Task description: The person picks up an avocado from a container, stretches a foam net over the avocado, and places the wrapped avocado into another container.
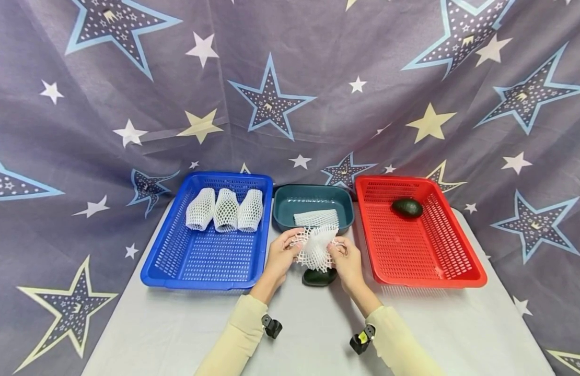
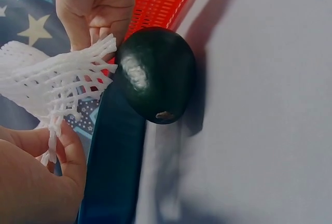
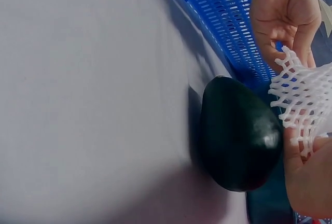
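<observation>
Between both hands a white foam net sleeve (image 1: 317,248) is stretched, its mouth spread wide. My left hand (image 1: 281,257) pinches the net's left edge; my right hand (image 1: 346,261) pinches the opposite edge. In the left wrist view the strands of the net (image 2: 67,81) fan out between the fingertips. Just below the sleeve, on the table, lies a dark green avocado (image 1: 319,277), its top partly overlapped by the net in the head view. In the right wrist view the avocado (image 3: 238,133) rests on its side near the net's open end.
On the left, a blue basket (image 1: 207,282) holds three net-covered items (image 1: 225,210). A teal tray (image 1: 313,192) behind my hands contains another foam net (image 1: 315,218). The red basket (image 1: 426,282) at right has one avocado (image 1: 407,208) in it. A star-patterned curtain (image 1: 280,151) hangs behind.
</observation>
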A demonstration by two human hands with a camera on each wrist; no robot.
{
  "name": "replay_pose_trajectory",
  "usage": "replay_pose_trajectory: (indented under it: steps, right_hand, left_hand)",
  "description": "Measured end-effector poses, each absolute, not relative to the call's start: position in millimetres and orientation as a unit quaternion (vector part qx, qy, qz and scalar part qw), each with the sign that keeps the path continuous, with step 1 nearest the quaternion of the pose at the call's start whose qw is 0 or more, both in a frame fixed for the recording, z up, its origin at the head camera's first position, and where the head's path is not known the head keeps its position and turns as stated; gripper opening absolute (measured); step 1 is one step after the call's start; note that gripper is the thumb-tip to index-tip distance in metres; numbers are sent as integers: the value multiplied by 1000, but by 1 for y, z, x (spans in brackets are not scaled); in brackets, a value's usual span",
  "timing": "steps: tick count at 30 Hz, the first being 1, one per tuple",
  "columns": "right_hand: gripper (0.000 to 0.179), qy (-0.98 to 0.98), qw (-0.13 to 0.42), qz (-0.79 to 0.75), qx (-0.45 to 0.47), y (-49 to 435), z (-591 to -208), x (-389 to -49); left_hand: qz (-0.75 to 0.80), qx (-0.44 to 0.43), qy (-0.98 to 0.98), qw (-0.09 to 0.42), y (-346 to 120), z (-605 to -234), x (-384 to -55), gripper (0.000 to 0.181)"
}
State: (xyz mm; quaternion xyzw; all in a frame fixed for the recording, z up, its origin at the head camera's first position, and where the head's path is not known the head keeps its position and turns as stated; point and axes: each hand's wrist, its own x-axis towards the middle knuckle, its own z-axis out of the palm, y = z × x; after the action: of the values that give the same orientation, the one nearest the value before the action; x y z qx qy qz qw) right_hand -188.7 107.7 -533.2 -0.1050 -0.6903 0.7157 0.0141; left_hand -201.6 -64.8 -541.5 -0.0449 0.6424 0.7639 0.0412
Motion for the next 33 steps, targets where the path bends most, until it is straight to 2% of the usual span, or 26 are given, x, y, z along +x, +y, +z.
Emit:
replay_pose_trajectory:
  steps: [4,11,18,23,28,33]
  right_hand:
    - [22,-692,21,715,-102,107,-539,-188]
    - [20,-701,18,705,-102,113,-542,-183]
    - [9,-709,66,700,-55,121,-543,-171]
    - [14,-765,70,633,-99,126,-543,-170]
    - [13,-824,98,548,-107,128,-545,-169]
    - [9,-863,118,478,-110,129,-555,-165]
  left_hand:
    - [768,-44,637,53,-65,-541,-199,40]
    - [753,-65,645,113,-61,-547,-187,45]
    - [739,-63,655,144,-57,-559,-175,48]
    - [730,-55,661,163,-52,-561,-170,47]
    - [725,-62,665,168,-48,-565,-169,43]
    - [708,-92,685,143,-43,-573,-166,40]
